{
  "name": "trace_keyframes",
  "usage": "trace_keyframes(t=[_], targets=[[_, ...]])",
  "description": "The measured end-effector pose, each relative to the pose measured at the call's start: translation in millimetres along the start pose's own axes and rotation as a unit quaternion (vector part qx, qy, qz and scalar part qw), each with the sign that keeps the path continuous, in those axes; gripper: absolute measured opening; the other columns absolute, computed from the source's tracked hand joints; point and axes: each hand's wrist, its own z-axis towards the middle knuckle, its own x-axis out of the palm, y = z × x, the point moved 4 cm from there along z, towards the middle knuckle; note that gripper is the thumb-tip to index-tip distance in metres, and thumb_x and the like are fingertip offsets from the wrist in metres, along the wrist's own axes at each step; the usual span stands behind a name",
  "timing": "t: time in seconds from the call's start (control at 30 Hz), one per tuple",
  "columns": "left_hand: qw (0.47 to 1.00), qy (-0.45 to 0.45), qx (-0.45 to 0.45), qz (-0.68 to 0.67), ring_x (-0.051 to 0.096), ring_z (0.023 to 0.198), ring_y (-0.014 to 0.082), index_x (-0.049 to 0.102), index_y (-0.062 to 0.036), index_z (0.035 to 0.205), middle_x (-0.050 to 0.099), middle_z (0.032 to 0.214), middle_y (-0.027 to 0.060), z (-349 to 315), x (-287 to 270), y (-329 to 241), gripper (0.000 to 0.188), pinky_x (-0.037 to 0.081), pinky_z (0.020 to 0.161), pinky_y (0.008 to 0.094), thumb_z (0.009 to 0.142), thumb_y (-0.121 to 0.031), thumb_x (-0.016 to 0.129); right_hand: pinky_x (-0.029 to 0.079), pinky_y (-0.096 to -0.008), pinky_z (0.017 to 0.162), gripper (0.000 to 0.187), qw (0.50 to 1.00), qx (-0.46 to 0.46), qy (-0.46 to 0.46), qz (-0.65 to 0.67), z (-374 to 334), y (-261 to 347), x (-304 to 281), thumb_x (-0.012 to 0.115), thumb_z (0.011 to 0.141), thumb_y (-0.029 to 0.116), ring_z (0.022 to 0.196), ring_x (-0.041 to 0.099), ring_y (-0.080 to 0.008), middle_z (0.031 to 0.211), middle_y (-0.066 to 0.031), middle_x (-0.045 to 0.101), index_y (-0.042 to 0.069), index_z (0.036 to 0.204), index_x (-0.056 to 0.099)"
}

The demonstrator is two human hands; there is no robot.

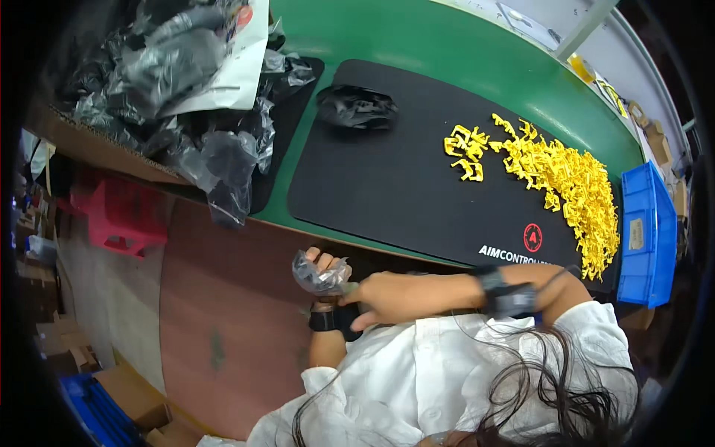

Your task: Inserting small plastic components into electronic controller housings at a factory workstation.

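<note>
In front of the bench edge, my left hand (322,262) is closed around a crumpled clear plastic bag (316,277); whether anything is inside cannot be made out. My right hand (375,296) reaches across my body to the left wrist, close under the bag. It is smeared by motion, with the thumb pointing down-left and the other fingertips hard to see. Black straps circle both wrists. On the black mat (417,208) lies a dark object in shiny plastic wrap (357,106), apart from both hands.
Small yellow plastic clips (570,182) are heaped on the mat's right side. A blue bin (646,231) stands beyond them. At left, a cardboard box (112,145) overflows with plastic-wrapped dark items (167,71) and a white sheet. A red stool (123,212) stands below the box.
</note>
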Motion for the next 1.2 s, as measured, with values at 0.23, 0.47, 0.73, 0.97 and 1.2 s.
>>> trace_keyframes(t=[0.23, 0.47, 0.73, 0.97, 1.2], targets=[[0.921, 0.375, -0.073, 0.076, 0.067, 0.080, 0.0193, 0.062, -0.0121, 0.104, 0.070, 0.091, 0.0093, 88.6, 102.1, -21.2, 0.015, 0.049, 0.069, 0.0308, 0.090, -0.010, 0.056, 0.047, -0.0419, 0.060, 0.049, 0.985, -0.055, -0.110, 0.119, 32.0, 17.4, 18.7, 0.070, 0.074, 0.021, 0.067, 0.062, -0.0342, 0.073, -0.0206, 0.060, 0.001, 0.108, 0.040], [0.907, 0.075, 0.101, 0.401, 0.058, 0.097, 0.0251, 0.045, -0.0036, 0.124, 0.057, 0.111, 0.0099, 176.7, 134.7, -31.1, 0.045, 0.048, 0.084, 0.0404, 0.090, -0.030, 0.058, 0.046, -0.0407, 0.054, 0.030, 0.939, -0.064, -0.318, 0.118, -38.2, 45.7, -82.1, 0.060, 0.080, 0.009, 0.059, 0.061, -0.0300, 0.065, -0.0182, 0.059, -0.001, 0.102, 0.042], [0.861, -0.050, 0.105, 0.496, 0.058, 0.101, 0.0208, 0.046, 0.0003, 0.123, 0.057, 0.114, 0.0109, 253.3, 136.2, -28.0, 0.046, 0.049, 0.089, 0.0365, 0.090, -0.029, 0.060, 0.046, -0.0326, 0.059, 0.029, 0.878, -0.049, -0.476, 0.036, -47.3, 3.1, -136.7, 0.069, 0.079, 0.021, 0.061, 0.058, -0.0183, 0.067, -0.0112, 0.059, 0.000, 0.096, 0.058], [0.813, -0.113, 0.144, 0.553, 0.059, 0.099, 0.0198, 0.047, -0.0016, 0.120, 0.059, 0.109, 0.0089, 273.3, 133.0, -41.3, 0.034, 0.048, 0.090, 0.0379, 0.090, -0.013, 0.059, 0.052, -0.0447, 0.075, 0.075, 0.871, 0.085, -0.404, -0.267, -18.2, 18.2, -179.2, 0.076, 0.070, 0.028, 0.085, 0.061, -0.0426, 0.113, -0.0249, 0.052, 0.008, 0.133, 0.040], [0.730, -0.156, 0.050, 0.663, 0.058, 0.095, 0.0125, 0.048, 0.0017, 0.121, 0.059, 0.107, 0.0071, 272.1, 122.6, -40.2, 0.034, 0.047, 0.086, 0.0268, 0.089, -0.006, 0.058, 0.050, -0.0465, 0.079, 0.068, 0.884, 0.163, -0.349, -0.266, -60.6, -14.3, -188.8, 0.079, 0.066, 0.027, 0.093, 0.060, -0.0417, 0.102, -0.0257, 0.054, 0.005, 0.123, 0.048]])
